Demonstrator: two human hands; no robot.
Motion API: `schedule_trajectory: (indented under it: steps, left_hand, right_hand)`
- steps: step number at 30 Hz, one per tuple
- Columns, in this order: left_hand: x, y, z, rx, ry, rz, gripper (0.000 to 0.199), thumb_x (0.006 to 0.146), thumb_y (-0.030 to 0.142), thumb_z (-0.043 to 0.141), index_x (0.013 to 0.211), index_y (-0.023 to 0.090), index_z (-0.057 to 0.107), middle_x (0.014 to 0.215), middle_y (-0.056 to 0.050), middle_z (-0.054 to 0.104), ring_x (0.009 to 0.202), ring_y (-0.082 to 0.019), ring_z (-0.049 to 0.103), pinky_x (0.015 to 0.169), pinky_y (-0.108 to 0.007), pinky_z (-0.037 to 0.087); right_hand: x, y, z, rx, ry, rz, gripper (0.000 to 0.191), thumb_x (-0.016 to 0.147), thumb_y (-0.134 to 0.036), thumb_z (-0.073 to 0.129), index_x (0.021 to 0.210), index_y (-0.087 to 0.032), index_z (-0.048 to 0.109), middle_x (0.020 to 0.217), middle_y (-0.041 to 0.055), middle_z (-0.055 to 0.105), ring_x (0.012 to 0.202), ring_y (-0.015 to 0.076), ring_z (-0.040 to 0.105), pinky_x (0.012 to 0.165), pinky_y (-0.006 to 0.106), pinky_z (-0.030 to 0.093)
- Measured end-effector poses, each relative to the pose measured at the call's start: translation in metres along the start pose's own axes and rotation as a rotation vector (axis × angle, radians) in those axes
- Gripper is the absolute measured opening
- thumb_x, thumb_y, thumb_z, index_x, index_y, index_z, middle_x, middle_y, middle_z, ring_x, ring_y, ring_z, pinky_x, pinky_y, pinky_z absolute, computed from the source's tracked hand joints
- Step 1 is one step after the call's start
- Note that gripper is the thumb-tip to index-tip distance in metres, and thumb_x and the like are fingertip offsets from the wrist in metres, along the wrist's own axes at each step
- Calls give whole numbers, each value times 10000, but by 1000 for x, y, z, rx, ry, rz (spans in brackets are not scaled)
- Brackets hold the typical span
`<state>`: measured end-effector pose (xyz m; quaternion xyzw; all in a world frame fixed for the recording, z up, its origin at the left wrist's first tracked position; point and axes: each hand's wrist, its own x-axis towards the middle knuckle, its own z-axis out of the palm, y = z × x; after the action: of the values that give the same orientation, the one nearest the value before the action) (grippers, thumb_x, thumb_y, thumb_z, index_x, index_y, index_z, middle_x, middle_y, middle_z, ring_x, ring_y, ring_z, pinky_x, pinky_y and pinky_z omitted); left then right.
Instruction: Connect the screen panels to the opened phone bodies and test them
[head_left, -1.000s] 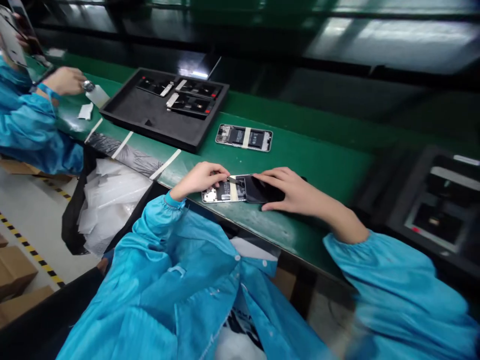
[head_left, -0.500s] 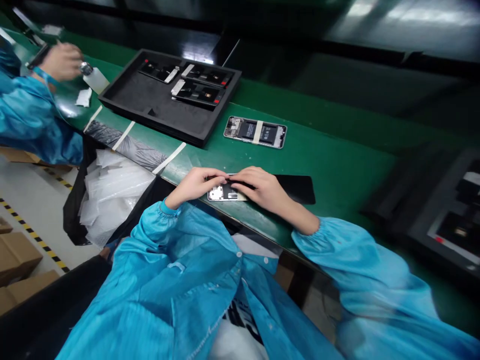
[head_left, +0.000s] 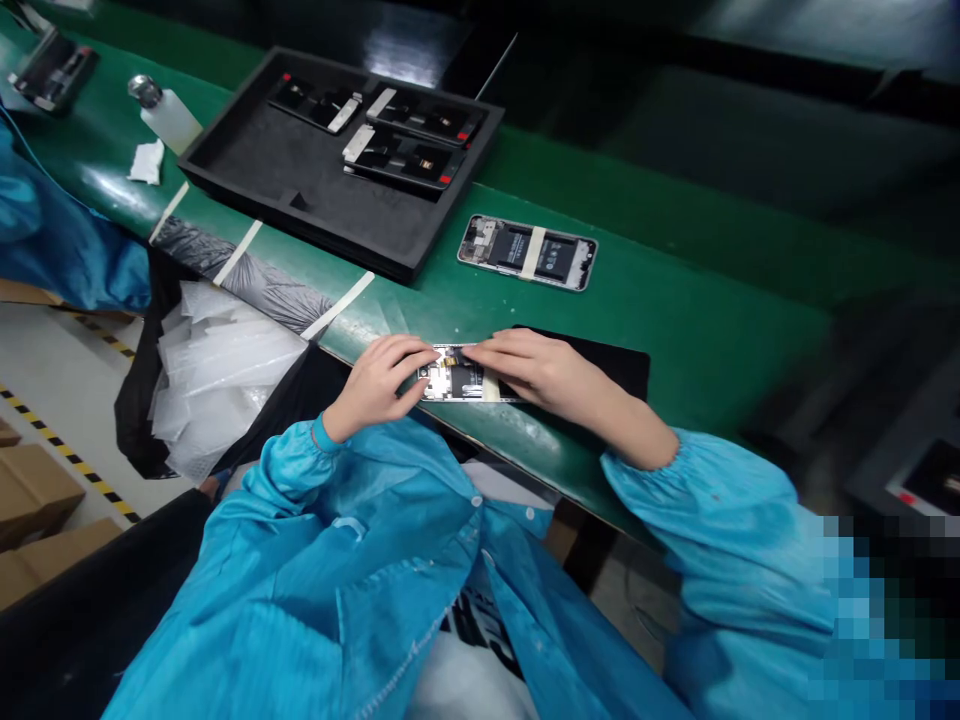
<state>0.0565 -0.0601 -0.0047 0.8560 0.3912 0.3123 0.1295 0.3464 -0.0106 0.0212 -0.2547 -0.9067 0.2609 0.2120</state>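
An opened phone [head_left: 457, 385] lies at the green bench's front edge, its circuit board and battery showing. My left hand [head_left: 382, 382] grips its left end between thumb and fingers. Reaching over from the right, my right hand [head_left: 544, 368] has its fingertips together on a small dark part at the phone's upper edge; exactly what they pinch is hidden. A black panel [head_left: 615, 365] lies partly under and behind my right hand. Farther back rests another opened phone [head_left: 527, 252] with a pale strip across its battery.
A black tray [head_left: 247, 145] holds several phone parts. Left of it are a bottle [head_left: 174, 118], a white wipe [head_left: 146, 161] and a person's blue sleeve [head_left: 45, 220]. A black bag of clear pouches [head_left: 217, 370] hangs at the bench edge. Another tray stands at right, blurred.
My left fingers have drawn back to the phone's left end, uncovering the board. My right hand has stayed over the phone. The other person's hand has left the view at left.
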Motion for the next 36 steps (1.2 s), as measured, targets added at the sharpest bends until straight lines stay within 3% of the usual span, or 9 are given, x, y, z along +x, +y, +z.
schedule_trajectory:
  steps: [4, 9, 16, 22, 30, 33, 36]
  left_hand:
    - [-3, 0, 4, 45, 12, 30, 342, 1018, 274, 563, 1328, 170, 667, 1282, -136, 728, 1244, -272, 668, 1075, -473, 536]
    - [-5, -3, 6, 85, -10, 40, 343, 1025, 279, 540, 1334, 229, 678, 1298, -117, 720, 1211, -267, 671, 1065, -488, 535]
    - [-6, -4, 7, 159, -87, 72, 381, 1040, 476, 580, 1354, 287, 684, 1356, -105, 696, 1238, -291, 645, 1072, -516, 518]
    - [-5, -3, 6, 231, -54, 113, 380, 1046, 469, 579, 1341, 259, 692, 1317, -110, 718, 1215, -277, 657, 1063, -494, 533]
    - [-9, -2, 10, 346, -165, 82, 384, 1053, 434, 528, 1374, 293, 686, 1380, -95, 702, 1281, -299, 651, 1157, -560, 512]
    - [-9, 0, 9, 397, -177, 114, 409, 1063, 453, 524, 1401, 277, 673, 1381, -103, 708, 1273, -306, 669, 1168, -557, 519]
    - [-6, 4, 5, 424, -265, 122, 437, 1080, 471, 507, 1434, 264, 659, 1389, -110, 710, 1304, -316, 667, 1164, -533, 530]
  right_hand:
    - [-2, 1, 4, -66, -2, -76, 356, 1084, -241, 482, 1306, -220, 758, 1209, 137, 774, 1078, 294, 687, 925, 497, 624]
    - [-8, 0, 11, -152, 111, -160, 275, 1056, -197, 578, 1272, -173, 747, 1156, 138, 782, 1042, 280, 682, 890, 473, 639]
    - [-14, -1, 19, -183, 186, -149, 244, 1047, -216, 614, 1243, -181, 754, 1138, 136, 780, 1049, 281, 692, 914, 486, 640]
    - [-12, -2, 22, -225, 189, -152, 238, 1061, -234, 595, 1216, -169, 763, 1125, 127, 785, 1035, 271, 682, 919, 470, 641]
    - [-11, -6, 21, -301, 180, -157, 248, 1072, -242, 575, 1188, -153, 776, 1114, 123, 794, 1025, 266, 676, 906, 452, 637]
    - [-11, -6, 20, -322, 198, -180, 246, 1070, -237, 576, 1177, -139, 775, 1107, 127, 795, 1020, 267, 673, 889, 436, 637]
    - [-12, -5, 22, -309, 187, -158, 259, 1075, -251, 567, 1199, -159, 775, 1117, 127, 794, 1040, 271, 673, 900, 446, 629]
